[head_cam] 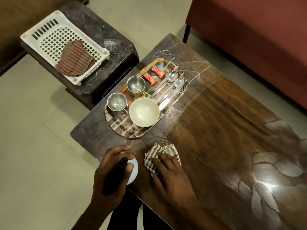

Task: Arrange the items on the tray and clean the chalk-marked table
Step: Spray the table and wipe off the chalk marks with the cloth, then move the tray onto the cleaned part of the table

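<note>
We see chalk marks (191, 67) left on the bench (224, 130) past the tray's (123, 128) far end, well away from the striped cloth (159, 155) pressed flat under our right hand (167, 171); our left hand (113, 173), clamped on a spray bottle (119, 171), sits beside it.

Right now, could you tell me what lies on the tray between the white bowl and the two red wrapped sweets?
In the head view, a steel cup stands between the white bowl and the red sweets, with a small yellow item partly hidden beside it.
</note>
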